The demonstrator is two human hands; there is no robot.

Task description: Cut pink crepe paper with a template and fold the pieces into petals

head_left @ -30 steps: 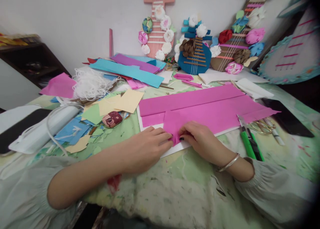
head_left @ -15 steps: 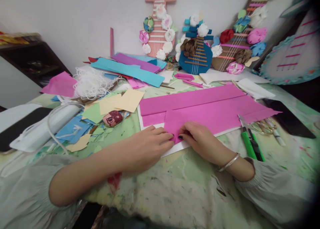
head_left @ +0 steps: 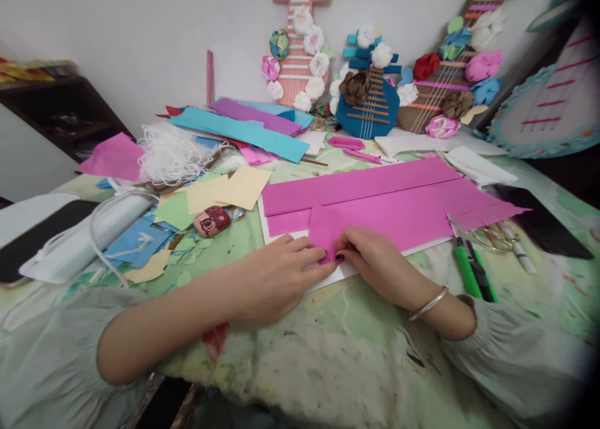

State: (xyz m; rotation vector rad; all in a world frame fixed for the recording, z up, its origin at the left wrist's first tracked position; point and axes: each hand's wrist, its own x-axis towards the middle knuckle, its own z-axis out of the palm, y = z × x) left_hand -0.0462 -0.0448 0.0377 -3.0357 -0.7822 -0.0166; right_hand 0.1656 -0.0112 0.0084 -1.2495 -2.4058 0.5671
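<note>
A long sheet of magenta paper point(head_left: 389, 213), perhaps crepe paper, lies over a white board point(head_left: 276, 234) on the table. At its near left corner, my left hand point(head_left: 281, 272) is closed, with thumb and fingers pressed on the paper's edge. Close beside it, my right hand point(head_left: 375, 257) pinches the same edge; its fingers are curled and partly hide the paper. A folded magenta strip point(head_left: 356, 185) runs along the far side of the sheet. To the right of my right hand, green-handled scissors point(head_left: 471, 269) rest with their blades touching the sheet.
Paper scraps point(head_left: 220, 191), a tangle of white string point(head_left: 173, 157) and a brown-red case point(head_left: 212, 221) lie at left. Gold scissors point(head_left: 497, 236) and a phone point(head_left: 544, 219) are at right. Decorated paper instruments point(head_left: 368, 107) lean on the wall; blue strips point(head_left: 239, 132) are stacked behind.
My left hand's fingers have slid slightly right along the near edge, closer to my right hand. The right hand and the sheet have hardly moved.
</note>
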